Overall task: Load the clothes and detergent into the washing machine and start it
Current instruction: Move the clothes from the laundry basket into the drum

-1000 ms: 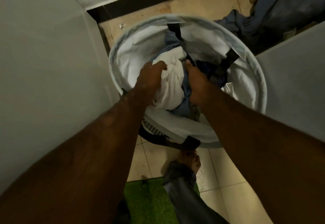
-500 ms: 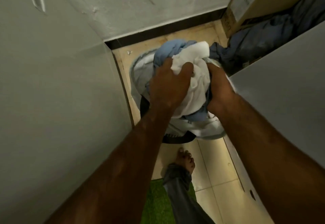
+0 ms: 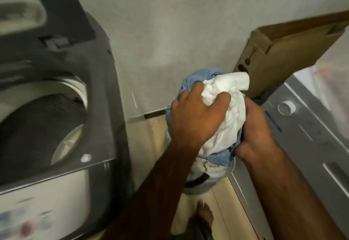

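Beside washer, upright clothes bundle

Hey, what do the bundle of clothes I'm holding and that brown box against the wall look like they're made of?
The bundle of clothes, gripped by the left hand and right hand, looks like soft woven fabric, probably cotton: matte white and light blue cloth, heavily creased. The brown box appears to be corrugated cardboard: dull tan surface, folded flaps, punched holes.
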The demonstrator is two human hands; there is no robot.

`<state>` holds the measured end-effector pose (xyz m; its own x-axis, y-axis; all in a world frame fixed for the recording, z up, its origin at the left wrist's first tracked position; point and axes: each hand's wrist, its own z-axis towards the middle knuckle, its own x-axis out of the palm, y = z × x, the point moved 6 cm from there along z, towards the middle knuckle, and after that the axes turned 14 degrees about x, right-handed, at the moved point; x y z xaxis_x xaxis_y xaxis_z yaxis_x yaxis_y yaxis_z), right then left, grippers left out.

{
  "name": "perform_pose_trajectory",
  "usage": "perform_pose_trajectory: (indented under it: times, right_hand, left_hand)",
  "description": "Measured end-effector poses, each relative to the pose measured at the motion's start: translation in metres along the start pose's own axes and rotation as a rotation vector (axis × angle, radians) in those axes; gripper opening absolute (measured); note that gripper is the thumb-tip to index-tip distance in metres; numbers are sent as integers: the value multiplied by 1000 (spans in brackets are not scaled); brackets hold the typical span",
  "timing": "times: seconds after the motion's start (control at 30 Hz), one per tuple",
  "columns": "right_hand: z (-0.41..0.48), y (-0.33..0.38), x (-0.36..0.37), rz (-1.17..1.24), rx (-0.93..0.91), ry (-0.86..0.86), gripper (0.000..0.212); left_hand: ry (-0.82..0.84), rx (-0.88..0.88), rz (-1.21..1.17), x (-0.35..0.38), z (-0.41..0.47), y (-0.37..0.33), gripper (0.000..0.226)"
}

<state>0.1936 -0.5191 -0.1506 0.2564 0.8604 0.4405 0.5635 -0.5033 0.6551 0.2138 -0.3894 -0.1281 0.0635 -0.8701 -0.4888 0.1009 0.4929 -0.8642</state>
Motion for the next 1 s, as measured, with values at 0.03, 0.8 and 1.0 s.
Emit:
perform_pose_trajectory:
  times: [0.03, 0.8, 1.0]
  right_hand:
    - [-22, 9, 19, 37, 14, -31, 36]
    - [-222, -36, 448, -431, -135, 235, 26]
    - [-198, -58, 477, -553, -106, 190, 25]
  left_hand:
    - [-9, 9, -24, -26, -3, -22, 62]
    - [-665, -16, -236, -496, -126, -95, 30]
    - [-677, -143, -322, -514, -118, -46, 44]
